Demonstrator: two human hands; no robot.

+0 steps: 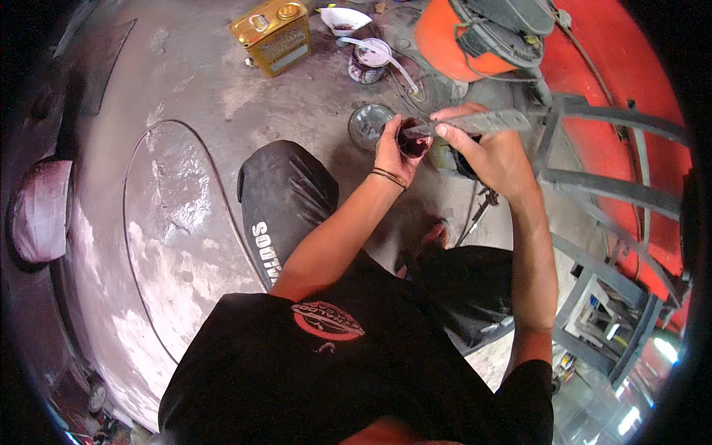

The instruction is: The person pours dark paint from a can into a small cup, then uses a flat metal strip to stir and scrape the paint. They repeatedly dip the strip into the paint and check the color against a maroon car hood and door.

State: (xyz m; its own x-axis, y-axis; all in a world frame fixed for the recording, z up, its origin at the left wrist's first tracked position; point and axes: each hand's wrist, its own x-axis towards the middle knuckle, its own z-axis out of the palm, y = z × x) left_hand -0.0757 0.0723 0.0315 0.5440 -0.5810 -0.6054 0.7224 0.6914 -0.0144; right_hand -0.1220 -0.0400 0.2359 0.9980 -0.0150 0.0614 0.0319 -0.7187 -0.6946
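My left hand (391, 154) is wrapped round a small cup (407, 153) and holds it tilted toward me over the floor. Dark red liquid (415, 139), probably paint, shows inside. In my right hand (491, 157) is a flat grey stirring stick (495, 120), gripped between thumb and fingers. Its narrow end reaches to the cup's mouth; whether it touches the liquid I cannot tell. A round clear dish or lid (367, 127) lies on the floor just left of the cup. Partly hidden under my right hand stands a container (447, 157) with a dark opening.
Beyond my hands stand a gold metal can (276, 46), a white paper strainer (345, 20) and a stained paint tin (366, 73) with a pale strip (397, 68) across it. An orange vacuum (443, 46) is far right. Grey metal framing (619, 187) borders the right; a hose (209, 159) loops left.
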